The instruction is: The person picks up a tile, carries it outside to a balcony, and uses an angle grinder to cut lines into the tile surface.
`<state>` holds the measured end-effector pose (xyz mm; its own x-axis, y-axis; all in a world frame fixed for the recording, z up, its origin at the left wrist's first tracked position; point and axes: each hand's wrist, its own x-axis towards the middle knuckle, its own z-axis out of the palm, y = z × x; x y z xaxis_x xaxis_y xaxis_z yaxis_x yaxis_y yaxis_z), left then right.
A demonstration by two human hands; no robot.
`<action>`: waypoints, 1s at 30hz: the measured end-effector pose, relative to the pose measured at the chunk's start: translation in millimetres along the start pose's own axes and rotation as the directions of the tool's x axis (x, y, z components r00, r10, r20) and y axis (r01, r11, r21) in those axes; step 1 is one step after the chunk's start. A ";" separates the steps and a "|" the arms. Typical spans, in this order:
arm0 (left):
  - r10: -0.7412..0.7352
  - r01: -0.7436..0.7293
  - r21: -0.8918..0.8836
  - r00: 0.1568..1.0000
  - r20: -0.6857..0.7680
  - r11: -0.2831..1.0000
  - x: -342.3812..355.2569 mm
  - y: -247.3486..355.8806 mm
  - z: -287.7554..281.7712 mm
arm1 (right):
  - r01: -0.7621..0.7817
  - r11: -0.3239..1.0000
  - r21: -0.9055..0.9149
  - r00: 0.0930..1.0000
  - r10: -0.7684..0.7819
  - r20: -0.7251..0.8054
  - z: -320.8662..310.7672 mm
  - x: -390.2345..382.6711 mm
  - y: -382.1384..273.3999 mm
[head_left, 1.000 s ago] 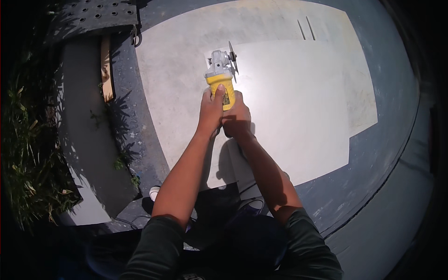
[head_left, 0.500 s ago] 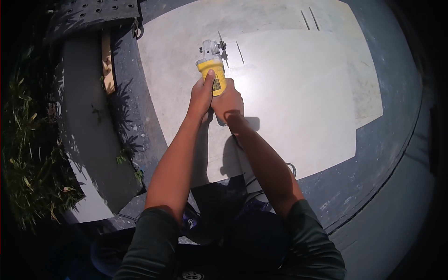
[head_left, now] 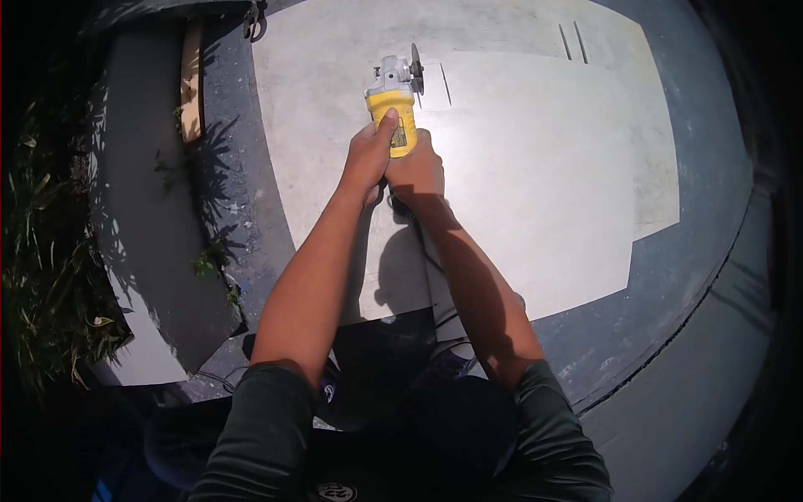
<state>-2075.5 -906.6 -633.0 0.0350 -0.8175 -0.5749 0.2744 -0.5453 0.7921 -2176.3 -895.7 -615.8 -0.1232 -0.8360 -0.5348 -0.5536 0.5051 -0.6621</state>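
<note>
Both of my hands hold a yellow and grey angle grinder (head_left: 390, 102) out in front of me, over pale flat sheets. My left hand (head_left: 367, 165) is closed on the left of its body, with the thumb lying along the top of the yellow housing. Wrapped round the rear of the body from the right is my right hand (head_left: 420, 171). The thin dark disc (head_left: 416, 70) stands on edge at the right of the grinder's head. Just right of the disc, a narrow slit (head_left: 446, 84) runs in the pale upper sheet (head_left: 535, 176). Whether the disc touches the sheet, I cannot tell.
A larger, stained sheet (head_left: 326, 42) lies underneath, on dark grey ground (head_left: 661, 293). Two more slits (head_left: 574, 43) show at the far right. At left are a grey slab (head_left: 159, 209), a wood strip (head_left: 192, 84) and plants (head_left: 50, 251). A cord (head_left: 219, 381) lies at lower left.
The grinder and both hands have moved slightly forward over the sheet, grip unchanged. The disc has turned a little and shows darker. The whole view has shifted slightly.
</note>
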 end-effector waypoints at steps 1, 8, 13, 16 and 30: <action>-0.001 0.001 -0.002 1.000 0.004 1.000 -0.8 -1.0 0.4 | 0.003 1.000 -0.001 1.000 -0.003 0.005 -1.3 -2.4 -1.1; -0.001 0.001 0.001 1.000 -0.030 1.000 -12.2 -2.7 3.9 | 0.005 1.000 -0.016 0.999 -0.005 0.033 -2.6 -5.1 6.0; -0.017 0.016 0.049 1.000 0.004 0.999 -11.2 -1.0 4.6 | -0.011 0.999 -0.047 1.000 0.011 0.008 -1.6 -3.2 6.0; -0.034 0.033 0.038 0.999 0.014 0.999 -8.5 0.0 4.2 | -0.006 1.000 -0.023 1.000 0.006 -0.007 -1.0 -1.5 5.4; 0.016 -0.013 -0.091 0.999 0.028 0.996 -3.7 -1.0 2.8 | 0.035 0.999 -0.006 0.999 -0.035 -0.011 1.2 0.9 7.9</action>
<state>-2078.5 -903.5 -631.1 0.0122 -0.8309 -0.5563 0.3598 -0.5154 0.7777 -2179.8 -892.2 -622.2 -0.1127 -0.8552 -0.5060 -0.5626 0.4746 -0.6769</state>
